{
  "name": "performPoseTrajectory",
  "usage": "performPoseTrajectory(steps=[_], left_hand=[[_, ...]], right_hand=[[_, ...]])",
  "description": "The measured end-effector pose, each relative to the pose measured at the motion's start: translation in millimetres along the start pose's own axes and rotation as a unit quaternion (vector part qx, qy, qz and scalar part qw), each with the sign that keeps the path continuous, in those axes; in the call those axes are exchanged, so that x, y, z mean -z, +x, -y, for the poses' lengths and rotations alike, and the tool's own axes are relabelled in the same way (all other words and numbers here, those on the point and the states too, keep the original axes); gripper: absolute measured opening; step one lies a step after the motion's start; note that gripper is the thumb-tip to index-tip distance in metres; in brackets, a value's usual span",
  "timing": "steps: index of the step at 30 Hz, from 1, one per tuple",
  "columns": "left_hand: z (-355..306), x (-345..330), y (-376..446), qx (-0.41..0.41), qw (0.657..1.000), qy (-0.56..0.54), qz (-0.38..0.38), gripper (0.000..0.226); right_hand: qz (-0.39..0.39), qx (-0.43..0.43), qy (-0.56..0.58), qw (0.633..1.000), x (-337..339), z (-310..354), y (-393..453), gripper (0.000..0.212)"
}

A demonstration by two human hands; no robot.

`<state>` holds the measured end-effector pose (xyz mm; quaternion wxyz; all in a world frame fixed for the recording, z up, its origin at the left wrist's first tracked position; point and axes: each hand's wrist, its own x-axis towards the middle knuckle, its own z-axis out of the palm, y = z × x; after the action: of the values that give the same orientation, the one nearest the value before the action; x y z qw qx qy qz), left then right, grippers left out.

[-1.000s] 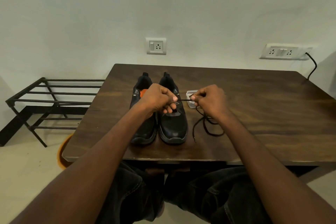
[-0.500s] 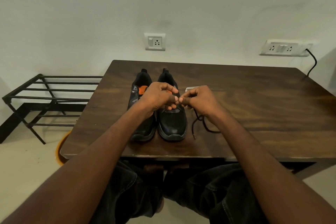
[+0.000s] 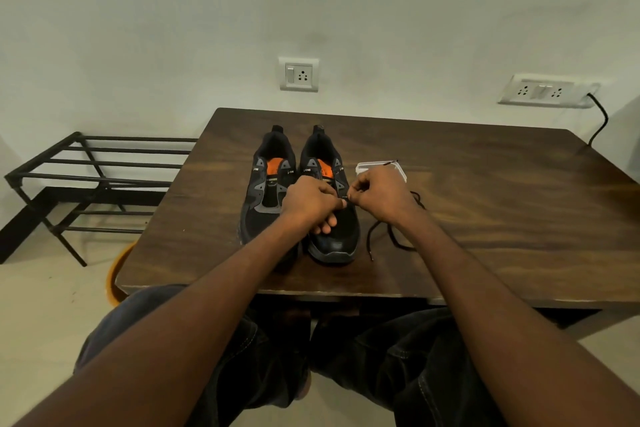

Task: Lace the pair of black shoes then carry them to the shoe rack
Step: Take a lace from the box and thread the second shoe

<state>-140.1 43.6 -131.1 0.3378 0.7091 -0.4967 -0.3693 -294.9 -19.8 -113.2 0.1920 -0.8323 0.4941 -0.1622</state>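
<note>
— What's the room like from where you're watching?

— I see a dark wood-grain bench (image 3: 485,218) pushed against a pale wall (image 3: 173,28). Two socket plates sit on that wall: a single one (image 3: 298,74) above the bench's far edge, a wider one (image 3: 543,91) to the right with a black cable (image 3: 601,121) plugged in. A black metal shoe rack (image 3: 90,177) stands on the light floor (image 3: 38,305) to the left, just beside the bench. Something orange and round (image 3: 116,274) shows under the bench's left corner; I can't tell what it is.

— And the shoes?

— The pair of black shoes (image 3: 270,198) stands side by side mid-bench, touching, long axes running away from me, toes toward me and heels toward the wall. Orange tongues show.

— Hands?

— The left hand (image 3: 308,201) is over the right-hand shoe's (image 3: 332,239) eyelets, fingers curled in a tight grip; I can't make out exactly what it holds. The right hand (image 3: 377,196) pinches the black lace (image 3: 391,236) close against the left fingertips. The lace's slack loops on the bench just right of the shoe. A small clear plastic packet (image 3: 381,168) lies behind the right hand.
</note>
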Motion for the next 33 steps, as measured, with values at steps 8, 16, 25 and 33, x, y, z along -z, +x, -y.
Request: performPoseTrajectory(steps=[8, 16, 25, 33], left_hand=[[-3, -8, 1, 0.088, 0.989, -0.119, -0.023, 0.003], [0, -5, -1, 0.073, 0.99, -0.122, -0.021, 0.005], [1, -8, -3, 0.069, 0.988, -0.137, -0.027, 0.005], [4, -14, -7, 0.07, 0.978, -0.191, -0.036, 0.005]], right_hand=[[0.027, 0.004, -0.053, 0.998, 4, 3, 2, 0.008], [0.041, -0.003, -0.076, 0.996, 5, 10, -1, 0.012], [0.002, -0.02, -0.119, 0.993, -2, 19, -5, 0.018], [-0.003, -0.018, -0.038, 0.999, -2, 9, -5, 0.008]])
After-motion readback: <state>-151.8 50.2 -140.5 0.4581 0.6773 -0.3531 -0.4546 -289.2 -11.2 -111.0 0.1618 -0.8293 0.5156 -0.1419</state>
